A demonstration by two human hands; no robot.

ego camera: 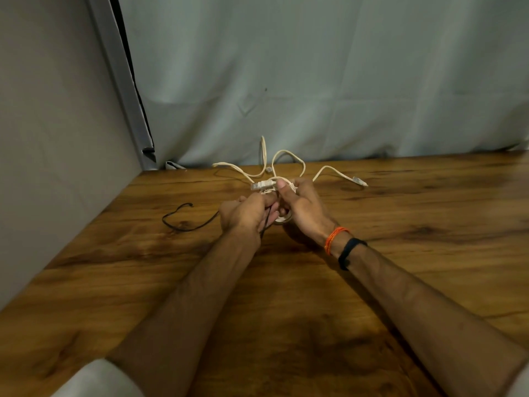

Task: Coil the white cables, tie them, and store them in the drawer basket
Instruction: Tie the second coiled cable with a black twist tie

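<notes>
Your right hand (300,207) grips the white coil (283,217); your left hand (246,213) pinches the black tie (183,222), trailing leftward beside it.

- I am seeing a table (400,213) of brown wood with dark grain, smooth and a little glossy.
- The white cables (289,160) are looking like smooth plastic, with plastic plugs.
- The black tie (183,222) is looking thin and matt.
- The curtain (315,81) behind is showing pale matt cloth with creases.
- The wristband (347,253) is looking matt black; the orange thread (335,237) is looking like twisted fibre.
</notes>
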